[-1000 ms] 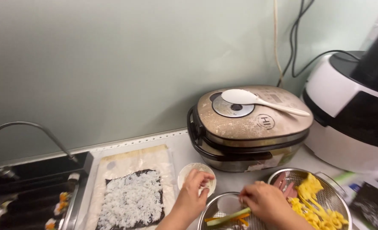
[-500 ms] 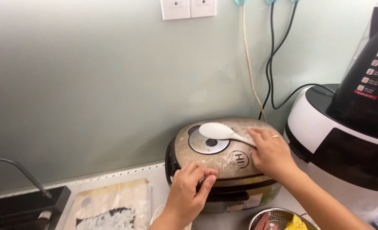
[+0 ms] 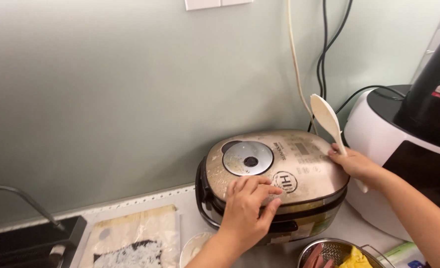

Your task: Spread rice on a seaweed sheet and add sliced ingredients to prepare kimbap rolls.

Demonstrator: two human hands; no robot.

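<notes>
Left hand lies palm down on the front of the rice cooker lid, lower centre of frame, fingers spread flat, nothing in its grip, fingertips just beside the round badge on the lid. Right hand at the right edge of the lid, grip closed around the handle of a white rice paddle, blade tilted up and pointing toward the wall, handle end poking out below the hand. Cooker is beige-gold, lid closed, round silver steam vent on top left of lid, rice bits stuck on the surface; it sits on the table centre frame. White and black appliance just right of the cooker, right frame edge. Cables hang down the pale green wall behind. Lower left: rolling mat wrapped in plastic with a seaweed sheet and rice on it, cut off by the frame bottom. Small white bowl beside the left wrist. Metal strainer with yellow and pink food strips at bottom right. Dark sink and faucet at far lower left.
</notes>
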